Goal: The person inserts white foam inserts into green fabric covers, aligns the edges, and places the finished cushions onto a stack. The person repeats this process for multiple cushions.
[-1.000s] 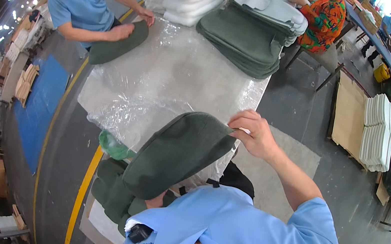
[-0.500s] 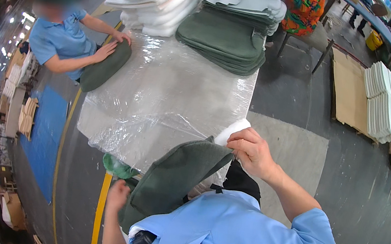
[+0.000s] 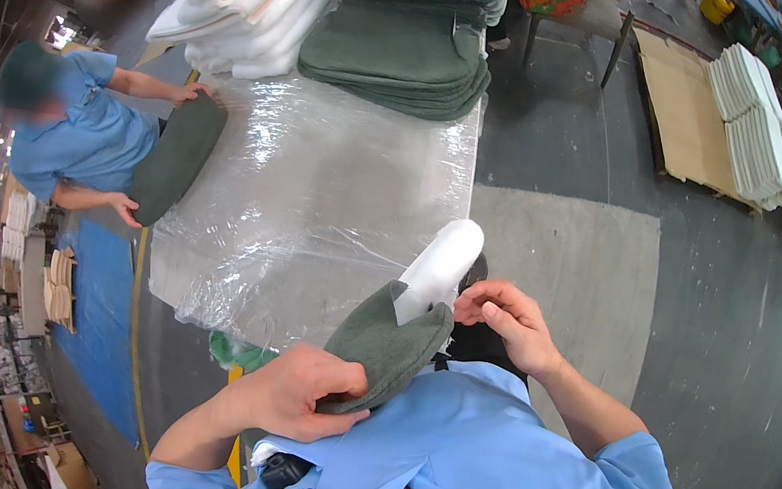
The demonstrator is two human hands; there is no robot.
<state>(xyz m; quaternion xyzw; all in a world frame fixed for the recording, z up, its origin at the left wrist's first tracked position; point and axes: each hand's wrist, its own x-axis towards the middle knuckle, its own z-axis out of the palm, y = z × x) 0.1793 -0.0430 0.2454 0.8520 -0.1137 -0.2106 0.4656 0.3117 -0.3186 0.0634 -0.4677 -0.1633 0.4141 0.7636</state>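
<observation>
Gripping 1 green cover (image 3: pixel 375 349) is the left hand (image 3: pixel 303 393), white padding (image 3: pixel 442 264) protruding.

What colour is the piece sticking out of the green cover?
The piece is plain white; the head view shows it best.

Grn cover (image 3: pixel 379 338) looks matt cloth, tbl wrap (image 3: pixel 309 182) glossy plastic.

A blue sheet (image 3: pixel 103 328) lies left; a grey chair (image 3: pixel 603 8) and yellow bucket (image 3: pixel 717 6) stand upper right.
</observation>
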